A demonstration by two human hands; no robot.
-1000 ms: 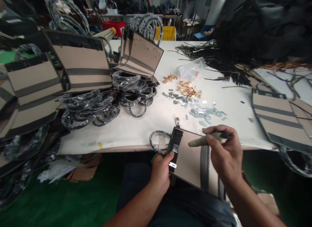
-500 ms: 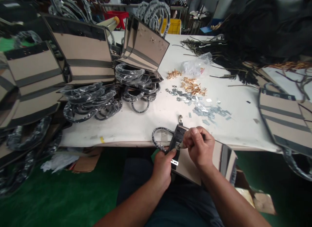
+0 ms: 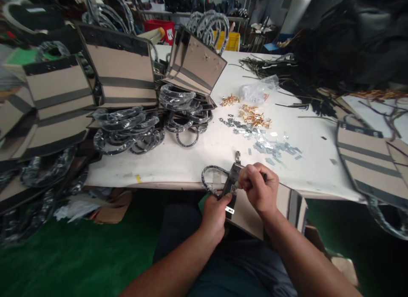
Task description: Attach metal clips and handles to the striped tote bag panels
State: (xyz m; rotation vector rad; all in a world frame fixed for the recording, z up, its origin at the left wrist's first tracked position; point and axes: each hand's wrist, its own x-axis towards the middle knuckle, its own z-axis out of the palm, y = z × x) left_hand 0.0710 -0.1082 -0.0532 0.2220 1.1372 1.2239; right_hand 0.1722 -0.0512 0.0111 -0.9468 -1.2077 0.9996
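Note:
A bag panel (image 3: pixel 247 214), beige with dark bands, rests across my lap against the table edge. My left hand (image 3: pixel 216 216) grips its dark border, thumb on top beside a small metal plate (image 3: pixel 229 210). Curled into a fist, my right hand (image 3: pixel 259 188) holds a slim hand tool, mostly hidden. Its dark end (image 3: pixel 264 177) pokes out by the fingers, and its tip meets the border at another metal fitting (image 3: pixel 233 189) just above my left thumb. A plastic-wrapped loop handle (image 3: pixel 205 178) extends from the panel onto the table. Beyond the panel lies a metal clasp (image 3: pixel 238 155).
Gold-coloured fasteners (image 3: pixel 253 116) and flat metal plates (image 3: pixel 274 148) lie scattered on the white table (image 3: pixel 178 167), near a clear plastic bag (image 3: pixel 251 92). Stacked bag panels (image 3: pixel 124 63) with wrapped handles crowd the left. Another bag panel (image 3: pixel 366 154) overhangs the right edge.
The camera view has shifted slightly, so the stacks appear further right. Both hands keep their hold on the panel and tool, with the right hand nearly in the same spot.

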